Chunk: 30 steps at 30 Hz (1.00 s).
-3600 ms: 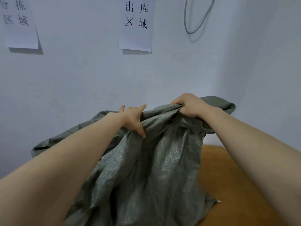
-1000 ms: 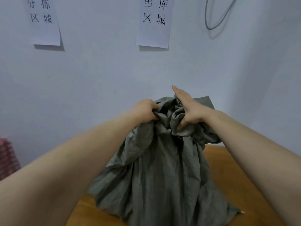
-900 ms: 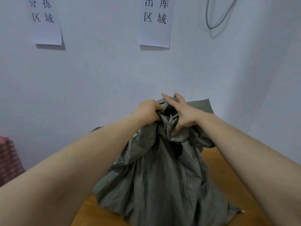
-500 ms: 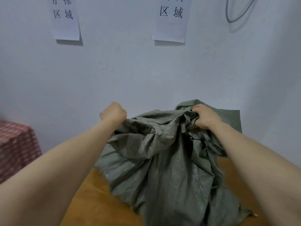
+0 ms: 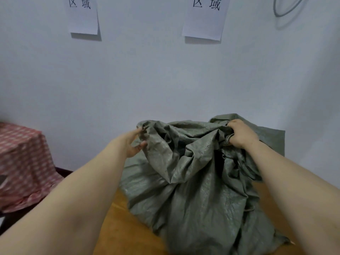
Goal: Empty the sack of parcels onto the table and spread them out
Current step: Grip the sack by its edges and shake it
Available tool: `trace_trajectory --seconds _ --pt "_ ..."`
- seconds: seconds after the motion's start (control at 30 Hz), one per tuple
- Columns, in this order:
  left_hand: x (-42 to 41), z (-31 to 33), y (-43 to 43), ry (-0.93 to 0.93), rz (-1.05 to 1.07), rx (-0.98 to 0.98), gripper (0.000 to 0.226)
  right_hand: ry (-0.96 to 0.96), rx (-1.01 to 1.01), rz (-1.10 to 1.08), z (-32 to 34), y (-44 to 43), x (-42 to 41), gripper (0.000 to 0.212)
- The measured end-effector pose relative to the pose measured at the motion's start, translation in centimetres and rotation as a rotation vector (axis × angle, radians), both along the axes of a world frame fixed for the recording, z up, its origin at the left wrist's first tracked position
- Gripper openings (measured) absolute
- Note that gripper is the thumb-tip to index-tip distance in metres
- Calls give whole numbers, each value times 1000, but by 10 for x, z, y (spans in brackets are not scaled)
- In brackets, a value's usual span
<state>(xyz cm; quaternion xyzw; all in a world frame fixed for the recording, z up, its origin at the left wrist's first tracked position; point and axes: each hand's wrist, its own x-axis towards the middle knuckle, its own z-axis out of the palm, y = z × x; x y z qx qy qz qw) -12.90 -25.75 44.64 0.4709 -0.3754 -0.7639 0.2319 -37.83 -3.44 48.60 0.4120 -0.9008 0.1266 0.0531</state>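
Observation:
A crumpled grey-green woven sack [image 5: 195, 184] stands bunched on the wooden table [image 5: 121, 229], its top held up near the wall. My left hand [image 5: 135, 142] pinches the sack's upper left edge between thumb and fingers. My right hand [image 5: 240, 134] is clenched on a fold at the upper right. The cloth between my hands sags into dark folds. No parcels show; the sack's inside is hidden.
A white wall rises just behind the table, with two paper signs [image 5: 204, 17] and a hanging cable loop [image 5: 287, 8]. To the left stands a lower surface under a red checked cloth [image 5: 22, 162]. The sack's bottom corner [image 5: 287, 242] lies near the table's right side.
My hands have drawn apart from a bunched grip at the sack's middle, stretching its top wider. The left hand has gone from a closed fist to a pinch on the edge. The view shifted left.

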Motion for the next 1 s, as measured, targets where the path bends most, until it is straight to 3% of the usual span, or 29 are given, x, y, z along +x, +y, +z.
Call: trace_trajectory --seconds 0.1,0.2,0.3,0.4,0.47,0.53,0.63,0.7,0.77,0.83,0.93,1.0 --pt "-3 -6 3 -202 -147 -30 98 -5 -1 -3 0 1 4 30" --pt "-10 -15 7 -138 -222 13 115 -14 -10 6 -1 4 5 33" --pt "-19 -18 15 -25 -214 107 85 -17 -23 12 -2 8 3 31" --pt "-20 -10 7 -39 -167 43 50 -13 -40 -8 -4 12 1 29" --pt "-24 -5 -8 -60 -75 -88 53 -12 -32 -51 -4 15 3 34" --pt "-24 15 -14 -53 81 -294 38 6 -25 -119 -3 18 3 39" --pt "-14 61 -14 -288 342 -792 26 14 -57 -201 0 20 3 41" --pt "-5 83 -21 -372 408 -1000 24 17 -100 -223 3 19 3 39" --pt "-1 95 -29 -440 335 -1041 15 19 -124 -230 6 19 3 37" --pt "3 102 -32 -377 134 -955 3 10 -113 -228 6 21 1 41" --pt "13 104 -28 -216 -253 -692 37 -7 -105 -202 4 27 -1 42" --pt "14 93 -30 -343 -310 -772 44 -15 -109 -183 2 29 -1 41"
